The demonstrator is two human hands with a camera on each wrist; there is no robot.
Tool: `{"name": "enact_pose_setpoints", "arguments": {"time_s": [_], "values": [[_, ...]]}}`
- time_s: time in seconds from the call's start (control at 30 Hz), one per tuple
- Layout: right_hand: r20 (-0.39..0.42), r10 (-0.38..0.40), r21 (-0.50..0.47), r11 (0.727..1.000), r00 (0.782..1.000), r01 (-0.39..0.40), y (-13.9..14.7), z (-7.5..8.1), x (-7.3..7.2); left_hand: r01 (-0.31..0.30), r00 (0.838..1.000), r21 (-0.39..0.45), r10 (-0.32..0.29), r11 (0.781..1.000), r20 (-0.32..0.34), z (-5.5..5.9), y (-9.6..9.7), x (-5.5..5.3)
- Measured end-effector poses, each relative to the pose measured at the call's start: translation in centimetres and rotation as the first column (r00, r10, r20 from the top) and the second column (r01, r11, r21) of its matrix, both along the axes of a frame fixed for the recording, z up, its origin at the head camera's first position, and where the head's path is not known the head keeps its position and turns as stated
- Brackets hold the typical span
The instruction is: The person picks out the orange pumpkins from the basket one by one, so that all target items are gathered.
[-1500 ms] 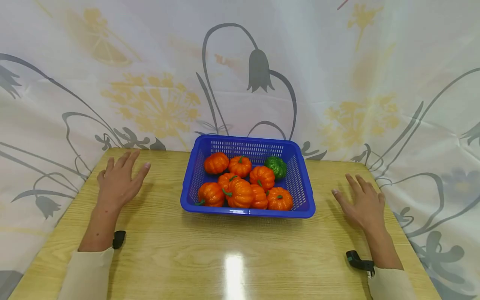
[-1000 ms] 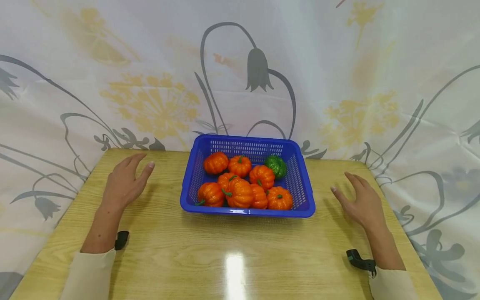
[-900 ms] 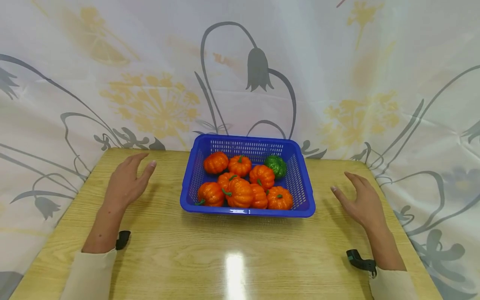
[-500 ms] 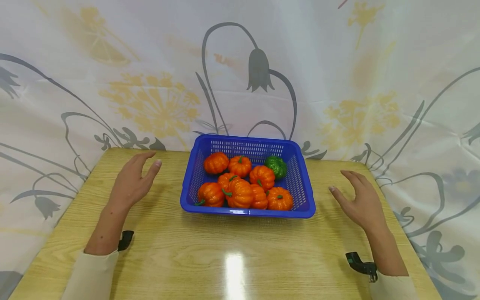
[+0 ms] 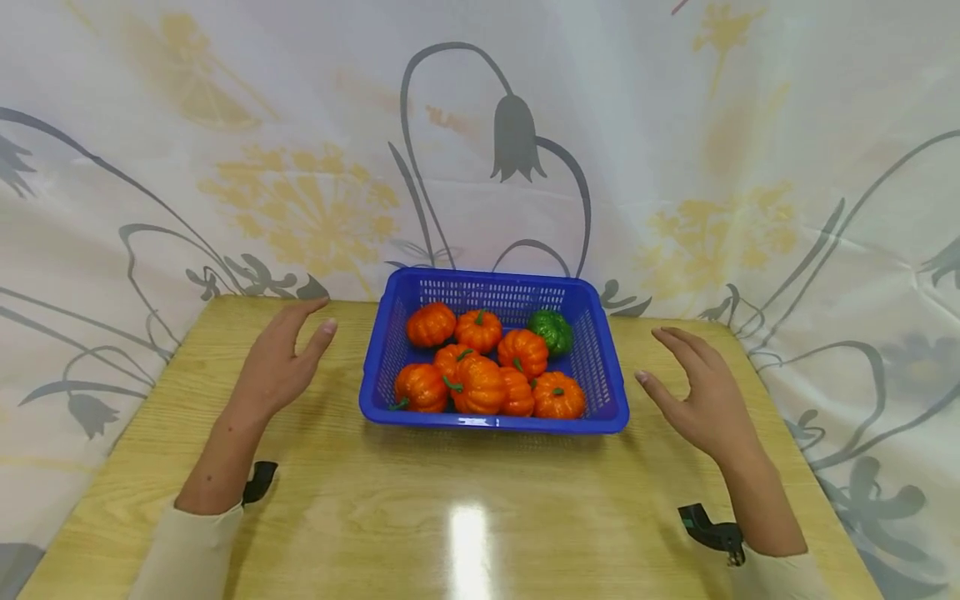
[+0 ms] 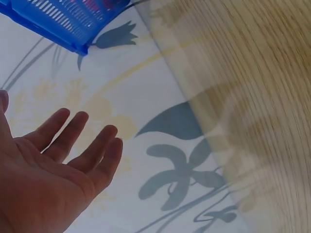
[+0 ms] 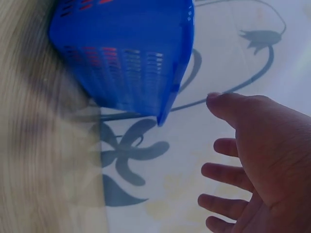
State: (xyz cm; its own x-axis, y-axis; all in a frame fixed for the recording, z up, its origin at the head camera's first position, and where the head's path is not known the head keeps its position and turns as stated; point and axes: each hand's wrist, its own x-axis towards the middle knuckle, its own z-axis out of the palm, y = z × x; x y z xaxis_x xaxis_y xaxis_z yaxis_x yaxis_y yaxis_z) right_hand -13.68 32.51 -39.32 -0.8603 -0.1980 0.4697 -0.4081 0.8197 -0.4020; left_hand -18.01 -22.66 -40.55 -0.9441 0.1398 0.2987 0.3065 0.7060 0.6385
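Observation:
A blue plastic basket [image 5: 495, 423] with slotted walls stands in the middle of the table in the head view. Several small orange pumpkins [image 5: 482, 385] lie in it, along with one green pumpkin [image 5: 551, 333] at the back right. To the basket's left, my left hand [image 5: 281, 358] hovers apart from it, fingers relaxed and thumb toward the basket. My right hand [image 5: 701, 392] is likewise apart from the basket on its right side, thumb and fingers spread. Neither hand holds anything. Both wrist views show the palms bare, with a corner of the basket [image 7: 121, 63] near the right hand.
The wooden table [image 5: 375, 517] reaches toward me in front of the basket. Behind it hangs a white cloth [image 5: 465, 208] with grey and yellow flower prints, which also runs along both sides. A black wrist strap [image 5: 711, 533] sits on the right arm.
Both hands have moved inward toward the basket, the left one to the right and the right one to the left. The basket and pumpkins have stayed in place.

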Motion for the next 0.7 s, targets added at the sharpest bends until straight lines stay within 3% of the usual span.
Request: {"name": "enact_pose_setpoints", "arguments": {"time_s": [0.4,0.7], "values": [[-0.029,0.139,-0.007,0.99,0.99,-0.14,-3.6,0.8,-0.7,0.098,0.992,0.164,-0.11,0.982,0.069,0.2,1.0,-0.5],[-0.005,0.218,0.023,0.976,0.976,-0.218,-6.4,0.9,-1.5,0.108,0.972,0.252,-0.155,0.962,0.178,-0.7,2.5,-1.3]]}}
